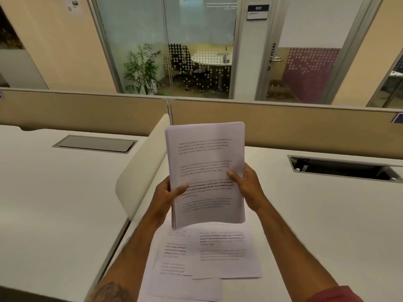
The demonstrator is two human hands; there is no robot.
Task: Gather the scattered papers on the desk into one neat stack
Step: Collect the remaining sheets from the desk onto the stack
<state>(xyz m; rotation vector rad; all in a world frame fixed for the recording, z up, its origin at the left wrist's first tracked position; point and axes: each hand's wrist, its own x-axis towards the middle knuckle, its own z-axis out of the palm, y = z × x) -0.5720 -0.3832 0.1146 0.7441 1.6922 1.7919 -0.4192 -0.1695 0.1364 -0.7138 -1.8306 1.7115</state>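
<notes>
**Loose sheets near, stack raised in both hands**

Two overlapping printed sheets (226, 253) lie nearest on the white surface (316, 214). Just beyond and above them, the paper stack (207, 162) stands upright, its lower edge near the sheets. The left hand (165, 192) and right hand (246, 184) each hold a side edge in a closed grip, thumbs on the front page.

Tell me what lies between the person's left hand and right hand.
In the head view, the stack of papers lies between the left hand and the right hand; each hand grips one side edge of it.
</notes>
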